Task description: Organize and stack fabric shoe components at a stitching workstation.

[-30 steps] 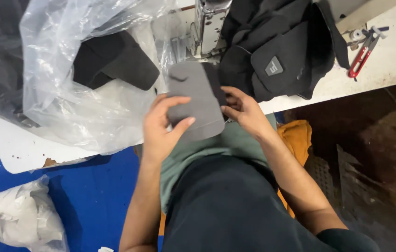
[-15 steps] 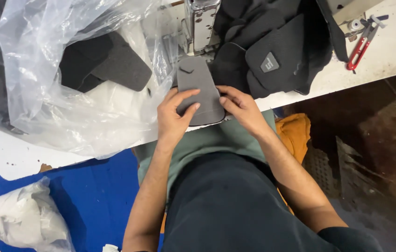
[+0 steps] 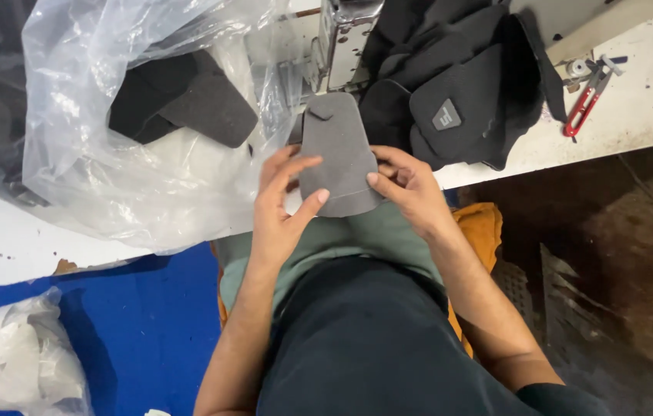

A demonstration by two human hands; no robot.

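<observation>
Fingers of the left hand lay curled over the near left edge of a grey felt piece, thumb pressed against its lower hem, while the right hand pinched the opposite edge, thumb on top and the other fingers tucked beneath. Both hands were closed on the piece, neither spread wide. It sat at the front edge of the white worktable, directly before the sewing machine, its rounded top and small tab pointing toward the needle and its lower hem overhanging the person's lap.

By its look, the piece was light, soft and a little springy, thick enough to keep its outline yet ready to bend or buckle if pushed from one end. Its matte nap should grip rather than slip. Holding it flat at the two side edges, as both hands did, seemed the safest way to keep it from creasing.

To the left lay a clear plastic bag with similar dark pieces inside. A heap of black padded parts rested just right of the machine, and red snips lay farther right.
</observation>
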